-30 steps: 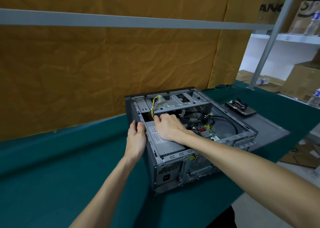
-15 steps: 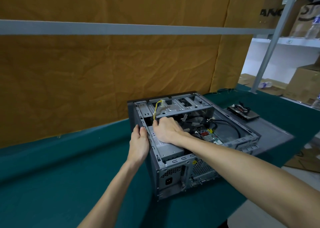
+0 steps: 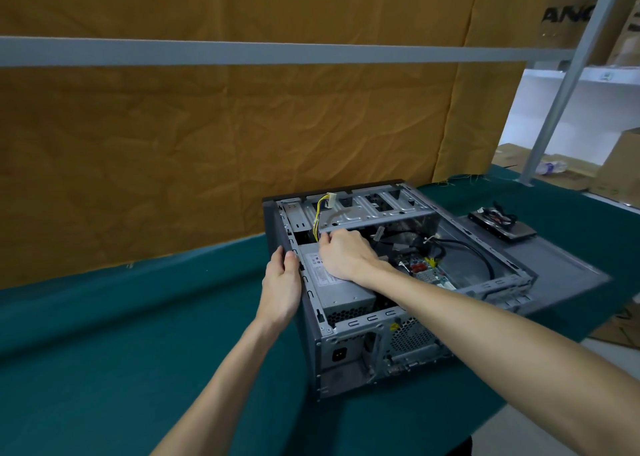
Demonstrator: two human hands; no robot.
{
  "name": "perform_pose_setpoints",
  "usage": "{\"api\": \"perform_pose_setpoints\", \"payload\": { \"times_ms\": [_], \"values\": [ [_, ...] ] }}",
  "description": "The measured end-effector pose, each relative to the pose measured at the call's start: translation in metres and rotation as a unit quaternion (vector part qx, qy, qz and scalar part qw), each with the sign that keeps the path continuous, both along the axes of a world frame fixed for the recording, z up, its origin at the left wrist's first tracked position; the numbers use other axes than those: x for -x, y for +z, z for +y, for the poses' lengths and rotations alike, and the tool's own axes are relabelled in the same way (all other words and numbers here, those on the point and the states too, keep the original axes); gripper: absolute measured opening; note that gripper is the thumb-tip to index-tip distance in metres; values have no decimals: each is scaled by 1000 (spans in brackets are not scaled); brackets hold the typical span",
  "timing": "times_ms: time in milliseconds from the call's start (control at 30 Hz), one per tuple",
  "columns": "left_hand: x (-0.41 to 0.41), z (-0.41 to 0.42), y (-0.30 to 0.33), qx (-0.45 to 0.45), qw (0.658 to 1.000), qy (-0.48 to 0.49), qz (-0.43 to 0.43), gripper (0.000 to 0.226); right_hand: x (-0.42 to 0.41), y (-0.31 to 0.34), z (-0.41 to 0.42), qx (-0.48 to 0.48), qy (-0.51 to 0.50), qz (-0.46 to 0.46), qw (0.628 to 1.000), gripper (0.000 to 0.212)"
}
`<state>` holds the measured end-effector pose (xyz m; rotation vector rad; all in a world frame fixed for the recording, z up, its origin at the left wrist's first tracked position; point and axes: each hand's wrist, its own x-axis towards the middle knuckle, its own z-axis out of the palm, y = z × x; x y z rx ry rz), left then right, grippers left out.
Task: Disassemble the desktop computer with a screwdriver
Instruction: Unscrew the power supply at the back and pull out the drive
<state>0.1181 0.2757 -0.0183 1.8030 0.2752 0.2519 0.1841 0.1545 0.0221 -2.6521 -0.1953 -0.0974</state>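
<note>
A grey desktop computer case (image 3: 349, 355) lies on its side on the green table, its side panel off and its inside facing up. A silver power supply (image 3: 341, 291) sits in the near left corner of the case. My left hand (image 3: 281, 284) grips the case's left wall. My right hand (image 3: 344, 256) rests on the power supply's far end with fingers curled over its edge, next to a yellow and black cable bundle (image 3: 319, 216). A circuit board (image 3: 424, 272) and black cables (image 3: 460, 247) lie deeper inside. No screwdriver is visible.
The removed grey side panel (image 3: 561, 265) lies flat to the right of the case, with a drive (image 3: 502, 225) on its far end. An orange cloth backdrop (image 3: 207, 144) hangs behind the table. Cardboard boxes and a metal post (image 3: 568, 81) stand at the right.
Both hands stay at the same spots on the case and power supply. My view has drifted a little, so the case sits slightly lower and more to the right.
</note>
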Motion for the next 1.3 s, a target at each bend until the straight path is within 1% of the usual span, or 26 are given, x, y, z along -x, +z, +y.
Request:
{"api": "perform_pose_setpoints", "payload": {
  "times_ms": [100,300,433,500,600,733,867,933,1067,1200,1300],
  "values": [
    [0,-2,1,-1,1000,7,-1,55,2,-1,10,24,2,-14,1000,44],
    [0,0,-1,-1,1000,1,-1,57,-7,1,-12,-27,-6,23,999,46],
    [1,-3,-1,22,1000,17,-12,54,-1,-2,9,14,-10,-8,1000,44],
    [0,-3,-2,25,999,18,-10,54,1,-2,17,24,-12,-9,1000,45],
    [0,-4,-1,31,999,20,-10,54,2,0,16,26,-14,-8,1000,46],
    [1,-3,-1,33,999,17,-7,55,2,-3,6,12,8,-10,1000,49],
    [3,-4,0,39,999,21,-13,54,0,-2,6,19,-5,-2,1000,47],
    [3,-4,1,35,999,21,-13,54,0,-1,9,29,-7,-4,1000,46],
    [0,0,0,7,1000,12,-5,53,2,-8,0,29,4,-30,999,51],
    [-1,-3,0,19,1000,24,-7,51,-1,-4,4,23,7,-2,1000,51],
    [-1,-1,0,9,1000,14,-3,52,-6,1,11,11,3,2,1000,50]
  ]
}}
